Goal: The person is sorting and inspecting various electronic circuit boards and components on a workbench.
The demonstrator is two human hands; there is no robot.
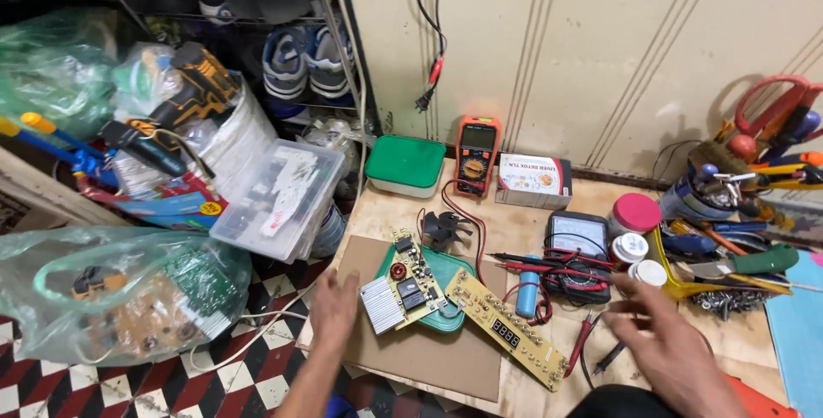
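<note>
- Two hands, both mine, both empty and well apart over the bench.
- My left hand [334, 305]: fingers loosely spread, resting flat on the brown cardboard sheet [429, 354], just beside the metal heatsink end of the power circuit board [405, 291].
- My right hand [664, 341]: blurred, fingers open, hovering over the plywood bench top [377, 204], clamped on nothing, near the red and black probe leads [591, 345].
- Between my hands: the power circuit board lying tilted on a green plastic lid [446, 319]; a long yellow display board [507, 328] beside it, bare of any casing; a blue cylindrical capacitor [527, 294].
- Beyond my right hand: analogue meter [577, 242] with leads draped across it, pink-lidded jar [635, 214], pile of loose screws [727, 300].
- Beyond the boards: small black fan [446, 229], orange digital multimeter [477, 154], green-lidded box [405, 165].
- Off past my left hand: clear plastic organiser box [279, 197], bag of spare boards [120, 294] on the checked floor.
- State of work, as I judge it: both boards out and laid open, meters within reach, no probe yet on either board.
</note>
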